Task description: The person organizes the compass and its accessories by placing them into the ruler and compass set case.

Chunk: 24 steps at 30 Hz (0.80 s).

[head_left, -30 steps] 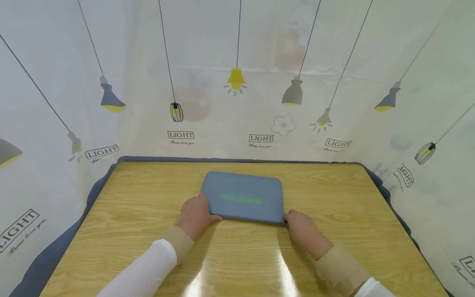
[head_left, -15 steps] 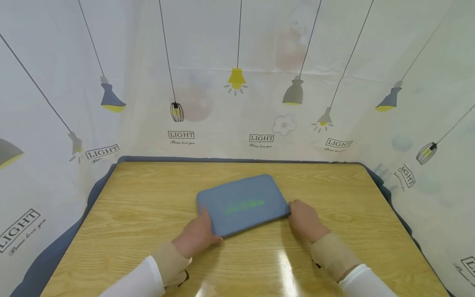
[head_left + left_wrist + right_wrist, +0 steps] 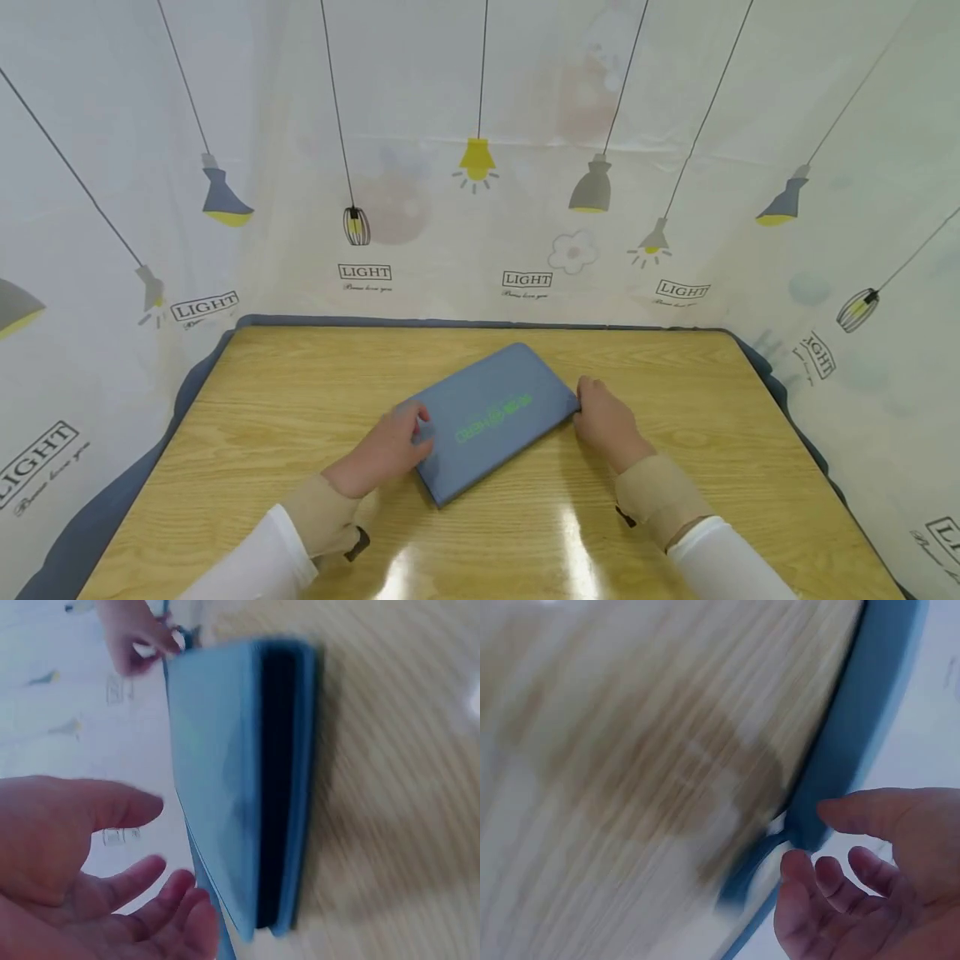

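Note:
A flat blue case (image 3: 491,417) with green lettering lies slantwise on the wooden table. Along its near short side, a dark gap runs between two blue covers (image 3: 281,787) in the left wrist view. My left hand (image 3: 386,450) hovers by its left end, fingers loosely bent; the left wrist view shows that hand apart from the case. At the right corner my right hand (image 3: 606,423) pinches the case, thumb on its edge in the right wrist view. A curved blue strip (image 3: 746,877) shows beside that corner.
The wooden tabletop (image 3: 675,383) has a dark blue border (image 3: 480,322) behind it. A pale curtain (image 3: 435,83) printed with lamps surrounds the table on three sides.
The case has turned anticlockwise, its left end coming nearer and its right end swinging away. My left hand has let go and drawn back left; my right hand stays at the right corner.

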Each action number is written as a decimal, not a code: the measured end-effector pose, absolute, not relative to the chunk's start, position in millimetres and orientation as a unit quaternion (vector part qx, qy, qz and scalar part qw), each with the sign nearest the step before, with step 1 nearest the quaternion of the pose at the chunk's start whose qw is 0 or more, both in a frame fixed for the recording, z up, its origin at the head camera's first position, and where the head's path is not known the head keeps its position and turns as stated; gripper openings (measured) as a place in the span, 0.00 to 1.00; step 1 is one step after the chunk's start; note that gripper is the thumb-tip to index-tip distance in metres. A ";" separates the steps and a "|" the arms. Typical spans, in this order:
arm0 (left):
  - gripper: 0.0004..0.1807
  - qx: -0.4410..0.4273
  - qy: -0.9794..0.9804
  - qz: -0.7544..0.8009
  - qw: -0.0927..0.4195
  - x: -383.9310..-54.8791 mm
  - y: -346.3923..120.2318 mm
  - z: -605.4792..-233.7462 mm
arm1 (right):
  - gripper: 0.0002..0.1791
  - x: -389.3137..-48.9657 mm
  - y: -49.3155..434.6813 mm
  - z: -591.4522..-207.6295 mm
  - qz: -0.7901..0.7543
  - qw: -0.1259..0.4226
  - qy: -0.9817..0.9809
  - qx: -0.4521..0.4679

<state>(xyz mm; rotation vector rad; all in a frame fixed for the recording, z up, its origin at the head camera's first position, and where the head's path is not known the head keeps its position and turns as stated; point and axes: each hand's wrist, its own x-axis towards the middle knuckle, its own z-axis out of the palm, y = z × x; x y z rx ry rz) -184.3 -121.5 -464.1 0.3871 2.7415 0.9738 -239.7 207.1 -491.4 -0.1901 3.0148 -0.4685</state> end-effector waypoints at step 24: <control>0.29 0.122 0.953 0.261 0.094 -192.3 -128.1 -478.9 | 0.15 -198.2 165.0 -490.6 -0.409 0.227 0.884 0.007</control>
